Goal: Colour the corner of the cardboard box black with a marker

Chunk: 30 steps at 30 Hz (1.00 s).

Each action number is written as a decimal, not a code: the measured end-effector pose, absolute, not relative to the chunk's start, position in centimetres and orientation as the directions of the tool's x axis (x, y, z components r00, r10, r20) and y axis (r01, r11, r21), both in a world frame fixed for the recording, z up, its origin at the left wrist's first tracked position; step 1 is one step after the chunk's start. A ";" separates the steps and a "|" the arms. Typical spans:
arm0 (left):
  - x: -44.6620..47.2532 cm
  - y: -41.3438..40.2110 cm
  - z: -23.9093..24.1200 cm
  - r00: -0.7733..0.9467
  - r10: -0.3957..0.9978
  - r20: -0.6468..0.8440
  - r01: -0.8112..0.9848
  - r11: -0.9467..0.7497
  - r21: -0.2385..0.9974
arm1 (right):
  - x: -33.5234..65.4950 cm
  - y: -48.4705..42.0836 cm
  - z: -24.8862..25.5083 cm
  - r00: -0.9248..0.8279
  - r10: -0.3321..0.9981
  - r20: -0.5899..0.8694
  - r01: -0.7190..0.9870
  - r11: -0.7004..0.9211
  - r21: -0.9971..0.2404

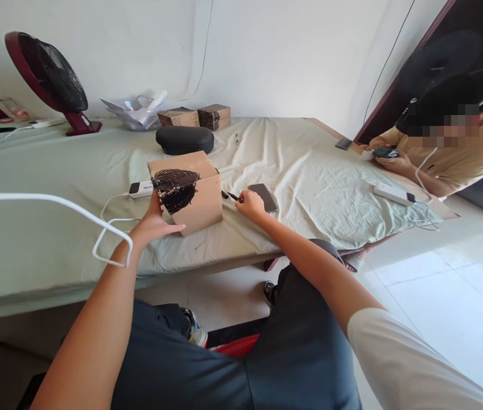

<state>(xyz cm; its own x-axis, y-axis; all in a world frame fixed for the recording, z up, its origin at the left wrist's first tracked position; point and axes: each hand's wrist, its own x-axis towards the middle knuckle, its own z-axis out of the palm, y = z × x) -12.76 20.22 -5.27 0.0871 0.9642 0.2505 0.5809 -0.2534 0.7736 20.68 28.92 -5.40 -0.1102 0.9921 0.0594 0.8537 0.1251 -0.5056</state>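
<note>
A brown cardboard box (198, 193) with a black scribbled patch on its front stands on the sheet-covered bed (45, 228). My left hand (156, 219) grips the box's lower left corner, thumb along the bottom edge. My right hand (250, 204) rests on the sheet just right of the box, fingers closed on a black marker (231, 196) whose tip points toward the box. A dark phone (263, 197) lies flat right behind that hand.
A white power strip (141, 189) and cable lie left of the box. A black case (185, 139), two small boxes (194, 117), crumpled wrapping and a red fan (49, 77) stand at the back. Another person (450, 148) sits at the right, holding a small device.
</note>
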 end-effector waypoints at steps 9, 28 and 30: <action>-12.1 19.9 -5.1 0.029 0.962 0.270 0.545 -0.242 0.803 | 19.4 29.8 -6.5 -0.140 0.990 -0.003 0.914 0.128 -0.384; -12.1 20.0 -5.6 0.144 0.970 0.195 0.604 -0.242 0.759 | 20.8 26.3 -2.9 -0.096 0.963 0.252 0.741 0.238 -0.628; -12.0 19.9 -5.6 0.150 0.969 0.198 0.612 -0.248 0.751 | 21.6 24.7 -1.0 -0.129 0.951 0.283 0.698 0.289 -0.655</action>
